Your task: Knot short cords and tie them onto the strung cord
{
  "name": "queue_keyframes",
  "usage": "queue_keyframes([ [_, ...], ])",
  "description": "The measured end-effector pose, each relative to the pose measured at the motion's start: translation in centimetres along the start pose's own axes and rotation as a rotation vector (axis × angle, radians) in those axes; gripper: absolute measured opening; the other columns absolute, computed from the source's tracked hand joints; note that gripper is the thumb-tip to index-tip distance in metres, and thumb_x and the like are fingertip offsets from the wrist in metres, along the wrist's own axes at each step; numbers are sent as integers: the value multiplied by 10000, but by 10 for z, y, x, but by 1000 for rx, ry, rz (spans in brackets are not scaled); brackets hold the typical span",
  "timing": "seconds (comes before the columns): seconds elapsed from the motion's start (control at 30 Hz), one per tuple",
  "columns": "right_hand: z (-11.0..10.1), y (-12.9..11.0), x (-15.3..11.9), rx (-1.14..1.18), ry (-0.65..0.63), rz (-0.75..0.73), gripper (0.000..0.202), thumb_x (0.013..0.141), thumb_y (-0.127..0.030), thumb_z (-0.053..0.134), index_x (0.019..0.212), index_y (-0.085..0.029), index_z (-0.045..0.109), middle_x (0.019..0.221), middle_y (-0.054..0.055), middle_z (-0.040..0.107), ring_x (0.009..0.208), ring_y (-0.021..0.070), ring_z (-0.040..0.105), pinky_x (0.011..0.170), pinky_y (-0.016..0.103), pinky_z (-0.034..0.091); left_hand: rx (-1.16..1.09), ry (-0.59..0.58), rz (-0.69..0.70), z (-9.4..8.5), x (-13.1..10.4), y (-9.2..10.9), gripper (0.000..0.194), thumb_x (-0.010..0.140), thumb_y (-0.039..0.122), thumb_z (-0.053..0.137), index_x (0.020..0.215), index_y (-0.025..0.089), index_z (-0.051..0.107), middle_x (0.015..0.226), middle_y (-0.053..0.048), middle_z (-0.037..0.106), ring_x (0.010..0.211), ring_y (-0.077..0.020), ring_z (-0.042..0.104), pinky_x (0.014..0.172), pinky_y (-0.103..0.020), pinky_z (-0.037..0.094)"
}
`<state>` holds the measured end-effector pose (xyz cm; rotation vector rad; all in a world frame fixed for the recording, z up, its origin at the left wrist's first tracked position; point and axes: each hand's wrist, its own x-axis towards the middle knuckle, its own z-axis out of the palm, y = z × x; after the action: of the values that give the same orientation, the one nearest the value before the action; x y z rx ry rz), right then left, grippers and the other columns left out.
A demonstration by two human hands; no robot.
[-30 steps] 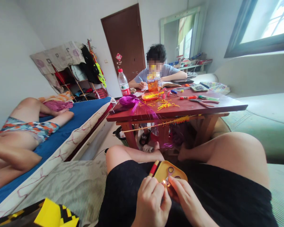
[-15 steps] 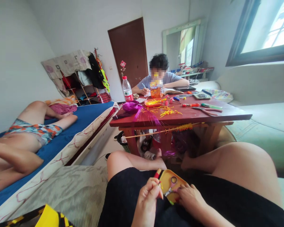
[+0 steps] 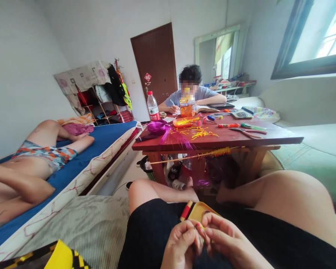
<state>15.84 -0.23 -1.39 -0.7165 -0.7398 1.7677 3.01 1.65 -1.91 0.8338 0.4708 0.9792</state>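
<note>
My left hand point(image 3: 182, 239) is closed in a pinch over my lap, on a small yellow-and-red piece point(image 3: 201, 226) mostly hidden by fingers. Against its fingertips is my right hand point(image 3: 226, 233), also pinched; what it grips is covered. Behind my left fingers a red stick with yellowish ends point(image 3: 186, 210) slants upward. A yellow tray point(image 3: 201, 210) rests on my lap just beyond the hands, which cover most of it; only a bit of the scissors' handle shows there.
Ahead, the red table point(image 3: 170, 142) bears purple fibre point(image 3: 158, 127), thin yellow pieces point(image 3: 203, 133), pliers point(image 3: 250, 132) and bottles point(image 3: 153, 106). A wrapped stick point(image 3: 184, 157) crosses below its edge. One person point(image 3: 190, 76) writes behind it; another point(image 3: 36, 164) lies on the bed at left.
My right hand has come up out of the tray and moved left to meet my left hand's fingertips. The hands now cover the scissors' blades. The view has shifted slightly.
</note>
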Motion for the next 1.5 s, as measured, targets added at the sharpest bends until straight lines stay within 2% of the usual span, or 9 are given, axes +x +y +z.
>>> queue_keyframes([
  [0.13,-5,6,1,50,3,98,250,701,-365,667,736,-156,533,507,-36,548,421,71,486,411,183,408,60,75,-42,-7,-2,1,353,666,391,691,510,133,505,547,32,409,480,-52,334,484,-190,245],
  [0.27,-3,5,1,81,10,159,255,697,-368,665,710,-159,520,464,-43,535,373,71,473,368,181,414,137,57,-30,-10,-3,1,388,660,425,686,491,120,515,606,32,381,478,-39,283,469,-200,189],
  [0.4,-1,2,-1,66,49,113,265,706,-368,661,697,-166,490,467,-49,532,375,57,450,378,168,394,236,56,-32,-10,-2,3,402,667,459,661,508,112,534,717,22,370,475,-24,274,466,-209,176],
  [0.53,-3,-3,-2,-58,76,1,281,714,-404,634,698,-167,484,478,-56,511,409,56,442,401,163,363,501,4,-31,-15,-3,13,394,714,464,604,533,120,538,694,16,373,519,-54,314,481,-209,221],
  [0.73,-6,-7,-1,-416,66,-53,370,719,-527,566,694,-175,454,480,-77,440,404,56,367,405,184,307,664,-98,-253,-10,0,31,326,774,437,500,925,152,549,625,31,462,522,-89,399,509,-209,309],
  [0.9,-3,-6,-3,-530,94,-72,318,743,-479,538,693,-181,441,531,-71,408,455,69,345,423,193,263,929,37,-173,8,6,31,213,753,354,533,687,153,514,550,43,427,488,-78,379,474,-200,285],
  [1.07,-2,-9,-4,-656,108,-166,182,749,-348,544,744,-171,500,625,-26,478,565,111,424,497,216,326,699,109,-253,10,9,25,223,696,376,528,648,169,458,482,61,400,408,-60,328,400,-188,217],
  [1.23,-1,-10,-3,-735,121,-195,161,759,-323,505,714,-168,501,641,-5,510,605,138,461,568,255,365,526,124,-272,10,8,21,232,661,371,566,641,163,463,502,55,443,380,-40,325,376,-178,207],
  [1.5,-3,-5,-4,-788,131,-180,145,780,-306,481,726,-173,500,636,-2,535,590,135,470,548,248,366,491,165,-256,8,8,18,254,650,383,593,636,160,471,492,59,449,385,-38,325,374,-174,206],
])
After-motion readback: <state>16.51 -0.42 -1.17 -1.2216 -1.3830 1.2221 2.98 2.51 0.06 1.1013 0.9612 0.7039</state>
